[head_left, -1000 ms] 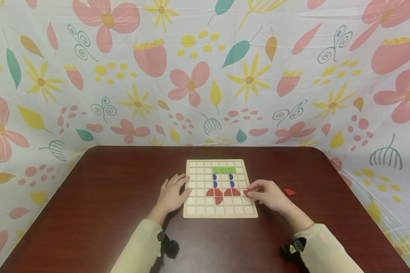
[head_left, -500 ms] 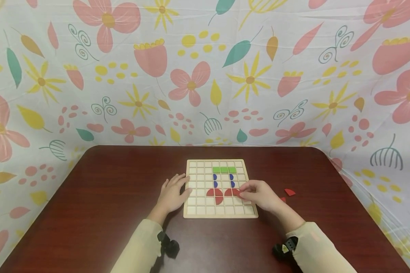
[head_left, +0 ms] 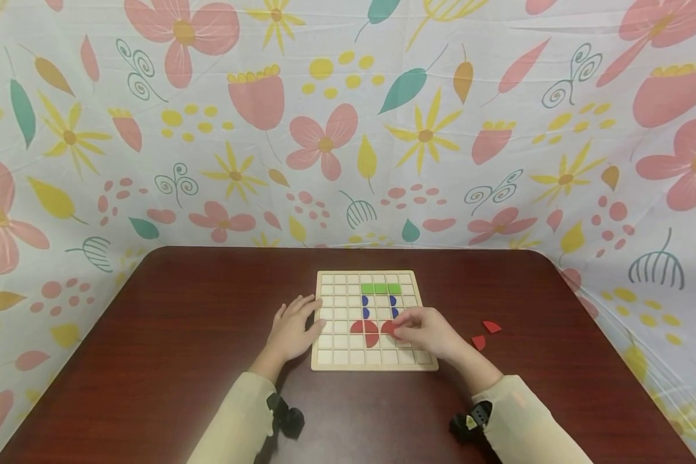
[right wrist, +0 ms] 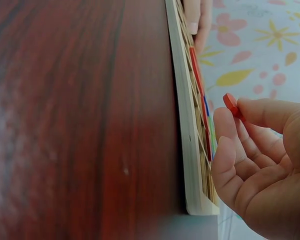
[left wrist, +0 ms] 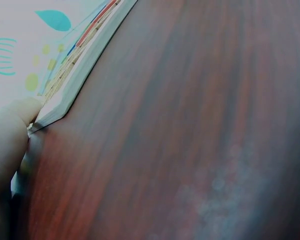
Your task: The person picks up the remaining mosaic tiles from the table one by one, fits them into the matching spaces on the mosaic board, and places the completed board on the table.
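Observation:
A pale wooden grid board point(head_left: 332, 357) lies on the table. Three green squares point(head_left: 381, 289) fill part of its back row, above blue half-circles point(head_left: 365, 307) in two columns. Nearer the front are red quarter-circle pieces point(head_left: 371, 338). My left hand point(head_left: 290, 331) rests at the board's left edge, fingers extended, the thumb point(left wrist: 26, 111) right at the frame in the left wrist view. My right hand point(head_left: 426, 332) is over the board's right half, pinching a red piece point(right wrist: 230, 104) between thumb and fingertips. In the head view that hand hides the held piece and some cells.
Two loose red quarter-circle pieces point(head_left: 491, 327) lie on the dark wooden table point(head_left: 151, 361), right of the board and beyond the right wrist. A flowered cloth point(head_left: 325, 193) hangs behind the table. A black wrist camera point(head_left: 290, 422) is worn on each forearm.
My right hand has moved left from the board's right edge to over the red pieces, holding the red piece. The nearer loose red piece has come into view. The left hand stays put.

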### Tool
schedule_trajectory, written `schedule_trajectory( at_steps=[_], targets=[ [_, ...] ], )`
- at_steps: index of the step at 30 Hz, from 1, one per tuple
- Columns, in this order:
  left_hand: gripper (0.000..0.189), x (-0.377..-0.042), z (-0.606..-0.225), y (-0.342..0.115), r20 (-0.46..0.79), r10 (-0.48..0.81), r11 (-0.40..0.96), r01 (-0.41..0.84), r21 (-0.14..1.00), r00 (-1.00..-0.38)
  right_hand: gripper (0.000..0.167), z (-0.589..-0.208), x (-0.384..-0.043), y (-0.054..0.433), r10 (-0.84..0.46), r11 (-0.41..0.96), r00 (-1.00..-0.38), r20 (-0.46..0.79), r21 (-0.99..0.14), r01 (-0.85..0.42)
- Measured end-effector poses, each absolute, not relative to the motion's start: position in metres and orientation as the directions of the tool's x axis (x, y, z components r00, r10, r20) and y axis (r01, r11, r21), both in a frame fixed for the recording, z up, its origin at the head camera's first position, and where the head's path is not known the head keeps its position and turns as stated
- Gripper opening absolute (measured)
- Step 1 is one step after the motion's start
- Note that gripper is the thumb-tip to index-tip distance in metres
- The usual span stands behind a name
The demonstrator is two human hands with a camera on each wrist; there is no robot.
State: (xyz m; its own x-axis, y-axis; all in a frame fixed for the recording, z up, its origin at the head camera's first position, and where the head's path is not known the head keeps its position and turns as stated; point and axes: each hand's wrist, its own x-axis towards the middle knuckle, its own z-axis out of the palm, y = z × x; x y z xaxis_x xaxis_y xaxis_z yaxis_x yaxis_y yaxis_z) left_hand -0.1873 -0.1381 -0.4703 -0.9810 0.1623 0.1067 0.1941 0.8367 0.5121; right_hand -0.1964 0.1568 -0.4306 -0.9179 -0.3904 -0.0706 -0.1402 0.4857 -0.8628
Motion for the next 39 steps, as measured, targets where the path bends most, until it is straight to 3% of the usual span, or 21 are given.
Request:
schedule_trajectory(
  at_steps=[16,35,39],
  targets=[
    [0.05,-0.187,-0.468,-0.139,0.102,0.164,0.83,0.193,0.522,-0.981,0.019,-0.434,-0.198,0.146,-0.45,0.471,-0.892,-0.046,-0.861,-0.193],
    [0.05,-0.187,-0.468,-0.139,0.099,0.168,0.832,0.195,0.52,-0.981,0.022,-0.426,-0.192,0.126,-0.481,0.384,-0.875,-0.052,-0.91,-0.157],
    [0.05,-0.187,-0.469,-0.139,0.094,0.167,0.833,0.192,0.519,-0.981,0.021,-0.433,-0.196,0.124,-0.485,0.4,-0.874,-0.018,-0.894,-0.203]
  ],
)
